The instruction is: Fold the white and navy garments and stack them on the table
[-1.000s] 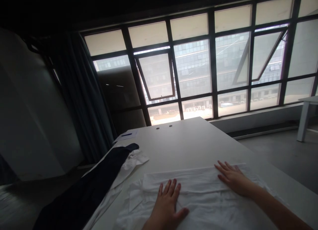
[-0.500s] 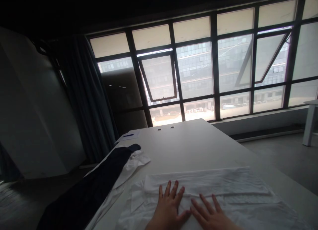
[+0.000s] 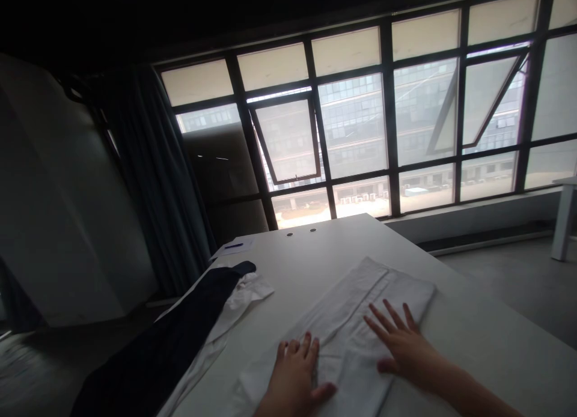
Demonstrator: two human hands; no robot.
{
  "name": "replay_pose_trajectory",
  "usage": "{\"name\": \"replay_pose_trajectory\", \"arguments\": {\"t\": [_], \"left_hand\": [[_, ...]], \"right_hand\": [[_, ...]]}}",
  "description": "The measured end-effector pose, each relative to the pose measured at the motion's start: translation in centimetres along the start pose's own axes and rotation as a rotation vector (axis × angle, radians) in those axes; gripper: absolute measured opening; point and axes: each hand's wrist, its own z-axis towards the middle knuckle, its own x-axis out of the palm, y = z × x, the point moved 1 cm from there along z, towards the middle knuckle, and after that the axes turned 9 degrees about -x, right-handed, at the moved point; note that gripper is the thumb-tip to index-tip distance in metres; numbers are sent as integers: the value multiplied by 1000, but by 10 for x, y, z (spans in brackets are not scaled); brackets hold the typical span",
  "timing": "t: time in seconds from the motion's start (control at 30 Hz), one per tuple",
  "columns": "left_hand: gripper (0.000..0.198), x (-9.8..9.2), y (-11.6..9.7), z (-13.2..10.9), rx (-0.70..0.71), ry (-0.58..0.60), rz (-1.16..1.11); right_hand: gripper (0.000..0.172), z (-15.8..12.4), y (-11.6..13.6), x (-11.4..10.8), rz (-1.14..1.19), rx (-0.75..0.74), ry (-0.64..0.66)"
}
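Note:
A folded white garment [image 3: 356, 309] lies at a slant on the white table [image 3: 324, 261], with long creases along it; its exact kind I cannot tell. My left hand [image 3: 297, 372] rests on its near left part, thumb apart and fingers slightly bent. Over the right part, my right hand [image 3: 401, 342] is spread with fingers apart, touching the fabric or just above it. Neither hand grips anything. The garment's near end runs out of the bottom of the view.
Dark blue cloth [image 3: 175, 333] and crumpled white cloth [image 3: 246, 300] hang over the table's left edge. A pen [image 3: 234, 246] lies on paper [image 3: 246, 243] at the far left corner. Beyond are a dark curtain [image 3: 153, 182] and windows, two of them tilted open.
The white garment has turned from lying crosswise to slanting away to the right, and looks narrower. My right hand has moved right and farther forward; my left hand has shifted slightly.

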Motion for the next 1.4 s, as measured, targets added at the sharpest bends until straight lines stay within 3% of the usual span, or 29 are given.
{"name": "replay_pose_trajectory", "arguments": {"t": [0.13,0.23,0.33,0.4,0.53,0.7,0.77,0.87,1.07,1.23,1.33,1.4], "left_hand": [[61,-24,-10,-13,175,111,-124],[44,-23,-17,-10,306,77,-243],[58,-3,-17,5,398,8,-202],[73,13,-14,15,430,44,-166],[73,25,-9,24,364,31,-175],[73,17,-8,23,235,-12,-188],[63,13,-3,21,243,-47,-205],[50,8,11,17,263,-99,-219],[48,-6,36,1,299,-111,-294],[55,-19,39,-14,226,-81,-248],[74,-20,37,-16,180,-24,-191],[90,-18,35,-14,179,19,-157]], "right_hand": [[69,3,-37,-5,-241,302,-185],[50,1,-30,-8,-241,263,-256],[46,-5,-2,4,-87,139,-173],[55,-8,16,16,-22,110,-110],[72,0,28,24,62,34,-66],[48,15,11,9,92,77,-134],[41,9,-2,4,67,122,-147],[49,-10,-26,-6,84,118,-99],[66,-38,-61,-34,181,181,97],[92,-45,-54,-40,289,182,244],[103,-45,-46,-39,302,152,244],[100,-44,-41,-42,361,126,233]]}}
